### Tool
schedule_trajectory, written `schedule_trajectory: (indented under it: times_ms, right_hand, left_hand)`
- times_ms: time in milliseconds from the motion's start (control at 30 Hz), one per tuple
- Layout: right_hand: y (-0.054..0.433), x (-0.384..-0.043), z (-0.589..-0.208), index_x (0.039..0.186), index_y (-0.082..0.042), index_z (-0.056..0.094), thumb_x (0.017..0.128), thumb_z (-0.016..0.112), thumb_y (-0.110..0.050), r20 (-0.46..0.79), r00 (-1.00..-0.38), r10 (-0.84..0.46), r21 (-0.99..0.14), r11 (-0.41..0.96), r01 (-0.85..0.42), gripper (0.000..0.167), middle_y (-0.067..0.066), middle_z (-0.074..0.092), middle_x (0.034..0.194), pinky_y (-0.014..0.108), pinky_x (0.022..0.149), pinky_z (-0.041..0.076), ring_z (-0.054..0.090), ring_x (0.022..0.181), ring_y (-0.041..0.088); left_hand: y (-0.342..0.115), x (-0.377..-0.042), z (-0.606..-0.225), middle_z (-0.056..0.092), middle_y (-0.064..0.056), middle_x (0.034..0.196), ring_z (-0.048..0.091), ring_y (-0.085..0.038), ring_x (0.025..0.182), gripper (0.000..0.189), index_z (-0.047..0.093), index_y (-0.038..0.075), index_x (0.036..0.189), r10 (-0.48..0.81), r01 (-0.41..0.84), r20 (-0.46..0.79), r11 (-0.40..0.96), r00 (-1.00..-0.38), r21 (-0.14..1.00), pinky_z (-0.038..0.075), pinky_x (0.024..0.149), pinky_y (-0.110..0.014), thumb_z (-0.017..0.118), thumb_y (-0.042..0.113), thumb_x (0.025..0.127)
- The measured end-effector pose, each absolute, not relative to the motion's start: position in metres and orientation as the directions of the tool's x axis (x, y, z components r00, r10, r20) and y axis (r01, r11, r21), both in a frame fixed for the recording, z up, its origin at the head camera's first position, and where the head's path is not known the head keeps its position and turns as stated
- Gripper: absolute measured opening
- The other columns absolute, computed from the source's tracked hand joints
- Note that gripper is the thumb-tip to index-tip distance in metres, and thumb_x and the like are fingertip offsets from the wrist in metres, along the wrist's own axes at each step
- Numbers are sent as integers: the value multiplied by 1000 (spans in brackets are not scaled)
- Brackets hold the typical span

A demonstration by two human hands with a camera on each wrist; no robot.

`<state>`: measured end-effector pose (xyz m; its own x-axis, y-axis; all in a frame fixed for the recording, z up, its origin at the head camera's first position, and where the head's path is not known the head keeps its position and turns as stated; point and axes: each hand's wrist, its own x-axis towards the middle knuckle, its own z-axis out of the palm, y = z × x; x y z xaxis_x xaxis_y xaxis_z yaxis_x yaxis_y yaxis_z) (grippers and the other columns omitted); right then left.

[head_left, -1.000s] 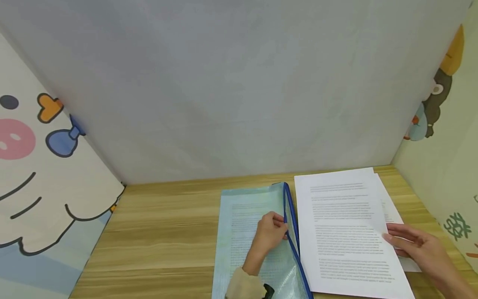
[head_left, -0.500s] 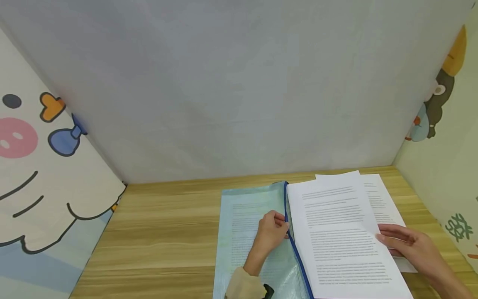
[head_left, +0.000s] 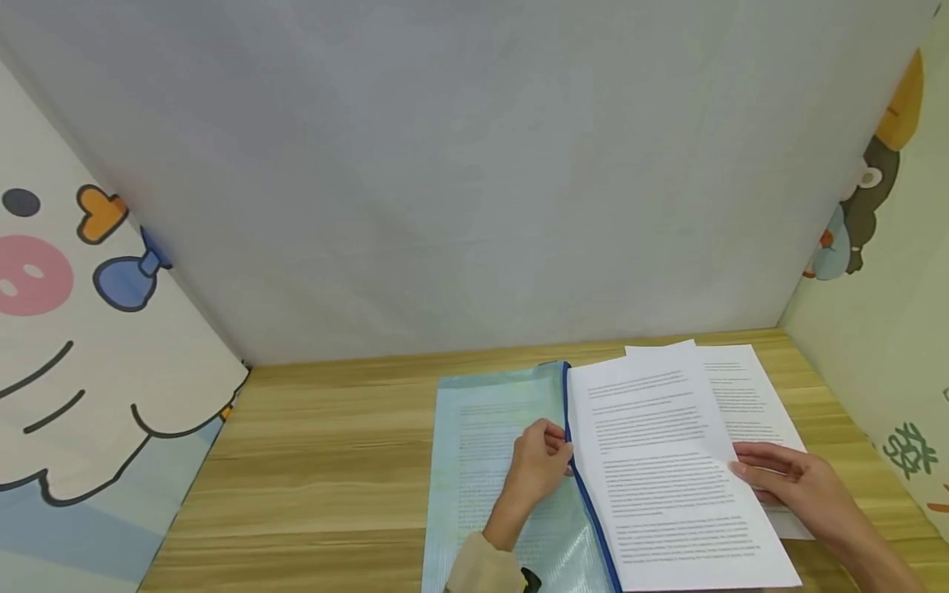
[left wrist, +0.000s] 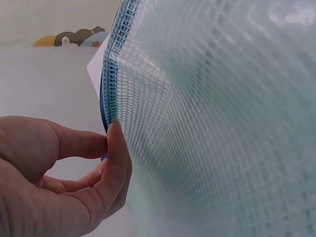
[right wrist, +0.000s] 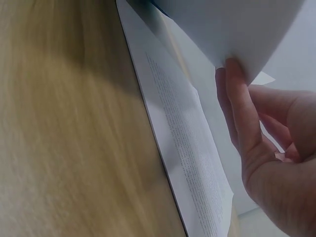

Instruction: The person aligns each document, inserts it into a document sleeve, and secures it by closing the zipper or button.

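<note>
left hand (head_left: pixel 535 468) pinches the blue zipper edge (head_left: pixel 581 478) of a pale green mesh document pouch (head_left: pixel 497 461), thumb and fingers curled on the rim; the left wrist view shows that rim lifted off the lower layer. pouch lies flat on the wooden counter (head_left: pixel 326 469), printed pages visible through the mesh. right hand (head_left: pixel 789 486) grips the right edge of a printed sheet (head_left: pixel 660 469), fingers under and thumb over; sheet's left edge sits at the zipper opening. beneath it a second printed sheet (head_left: pixel 741 395) lies on the counter, partly covered. beyond: grey back panel (head_left: pixel 474 165), cartoon-printed side panels (head_left: pixel 67 346) left and right.
</note>
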<state>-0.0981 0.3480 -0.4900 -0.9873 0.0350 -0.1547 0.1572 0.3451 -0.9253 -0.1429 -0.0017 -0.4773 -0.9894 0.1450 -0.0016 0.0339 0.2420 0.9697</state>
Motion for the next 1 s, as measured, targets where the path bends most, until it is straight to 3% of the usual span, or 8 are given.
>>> schedule_trajectory:
  times_ms: [400,667,800,1000]
  right_hand:
    - [347,-100,-492,120,-22,75,97,72,-15,-194,-981,26,-930,315,192,24,-24,71,102,23,72,59,68,88,-1]
    - [339,-106,-492,123,-15,73,96,74,-16,-213,-977,11,-935,288,207,27,-23,72,102,25,74,60,69,90,1]
    - [336,-108,-493,120,-19,74,95,75,-16,-216,-976,5,-938,276,209,25,-23,72,102,25,74,60,70,89,1]
    - [331,-109,-491,128,-2,68,95,75,-18,-225,-974,2,-930,298,215,38,-20,73,103,25,74,60,69,89,2]
  left_hand:
    - [-2,-143,-478,59,-5,78,57,-7,62,8,61,-8,97,157,35,-3,239,-988,970,56,53,-23,66,-7,91]
    - [-2,-143,-479,59,-4,76,56,-6,60,7,61,-7,97,159,49,9,247,-987,968,55,52,-23,65,-7,91]
    - [-2,-144,-479,59,-3,76,56,-6,60,7,61,-7,98,154,40,0,256,-988,966,55,53,-23,64,-7,92]
    - [-1,-145,-480,59,-3,76,56,-7,61,7,61,-6,99,152,41,-1,271,-988,962,55,53,-22,64,-7,92]
